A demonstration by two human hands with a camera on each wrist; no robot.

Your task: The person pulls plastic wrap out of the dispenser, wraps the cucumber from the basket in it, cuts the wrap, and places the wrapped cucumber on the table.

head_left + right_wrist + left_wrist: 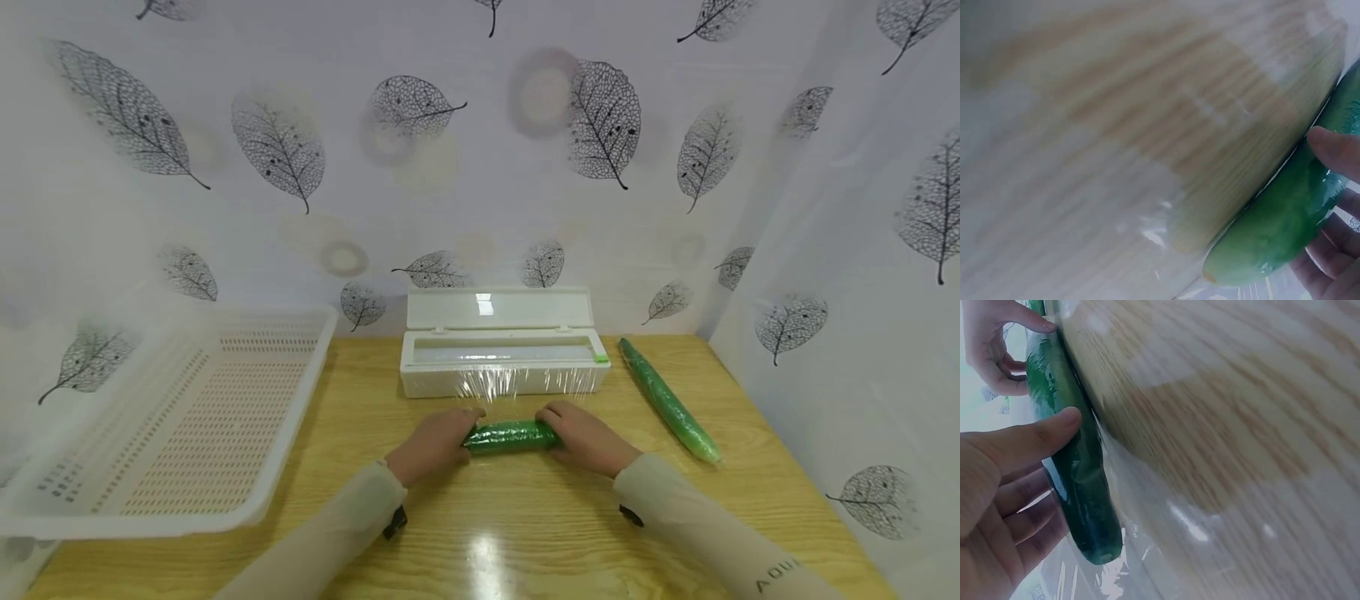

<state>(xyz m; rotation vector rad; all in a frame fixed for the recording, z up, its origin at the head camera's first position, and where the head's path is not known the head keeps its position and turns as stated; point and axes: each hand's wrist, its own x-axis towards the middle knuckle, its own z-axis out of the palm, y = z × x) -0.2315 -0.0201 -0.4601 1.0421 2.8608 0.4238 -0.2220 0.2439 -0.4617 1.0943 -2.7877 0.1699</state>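
Observation:
A green cucumber (512, 437) lies crosswise just in front of a white cling film dispenser (504, 383), whose lid is raised. My left hand (437, 446) grips its left end, thumb on one side and curled fingers on the other. At the other end, my right hand (592, 437) holds it in the same way. Clear cling film (495, 385) stretches from the dispenser to the cucumber. In the left wrist view the cucumber (1075, 469) shows shiny film against its skin. The right wrist view shows its pale green tip (1241, 259) sticking out past my fingers.
A second cucumber (667, 400), glossy as if under film, lies slanted on the wooden table (555, 533) at the right. On the left stands a white perforated plastic basket (296, 417). Behind the table hangs a leaf-patterned curtain (480, 200), which also runs along the right side.

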